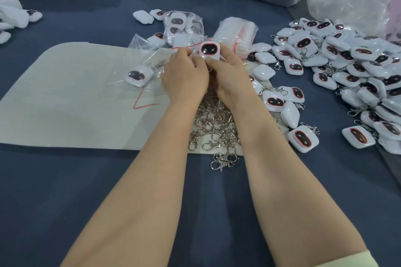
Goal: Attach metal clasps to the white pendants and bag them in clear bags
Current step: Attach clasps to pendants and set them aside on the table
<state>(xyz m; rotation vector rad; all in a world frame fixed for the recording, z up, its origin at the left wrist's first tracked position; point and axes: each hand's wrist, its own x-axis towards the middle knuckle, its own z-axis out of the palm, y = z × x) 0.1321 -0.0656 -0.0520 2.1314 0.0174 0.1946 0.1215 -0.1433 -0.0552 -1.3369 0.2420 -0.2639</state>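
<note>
– Pendant: where is it sitting against your hands in the head view?
– It is standing upright at your fingertips, just beyond both hands. Its dark face is facing you, above the far edge of the clasps heaped on the surface.
– Which hand is carrying it?
– Your right hand is curling round its right side and underside. Your left hand is pinching at its lower left corner. Whether a clasp is already lying between your fingers is hidden.
– And the bag?
– A clear bag is lying just left of your left hand, so I judge that hand is sitting nearer for the reach. Both forearms are pointing straight forward, wrists hanging over the clasps.
</note>
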